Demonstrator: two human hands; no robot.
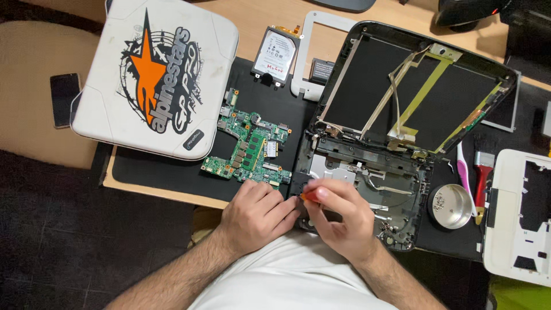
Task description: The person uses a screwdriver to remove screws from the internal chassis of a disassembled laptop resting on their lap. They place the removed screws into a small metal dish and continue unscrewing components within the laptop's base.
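Step in hand: it looks like a screw is being driven or drawn at the near left corner of the opened black plastic laptop base (396, 189), with the small orange-handled screwdriver (310, 196) stood on it.
Right hand (340, 217): thumb and fingertips pinched together round the orange handle, the other fingers curled beneath; the tip is hidden under them.
Left hand (258, 213): fingers pressed together and curled, knuckles up, touching the right fingers and resting against the base's left edge, seemingly steadying it.
Next move calls for: by my reading, a firm downward push and small twists from the fingertips alone, the left hand bracing so the light shell does not slide.
Beyond the left fingers: green bare circuit board (248, 150), flat, studded with chips and metal connectors, lying on the matte black rubbery work mat (143, 166).
Farther past that board: silver rectangular hard drive (275, 56), and a white hard-shell laptop lid with an orange star decal (155, 74), glossy and round-cornered.
Beyond the right fingers: hinged black screen back (367, 86), crossed by yellow tape and thin cables.
Right of the right fingers: shallow round shiny metal dish (452, 206), holding small parts too tiny to name; a red-handled bristle brush (483, 172).
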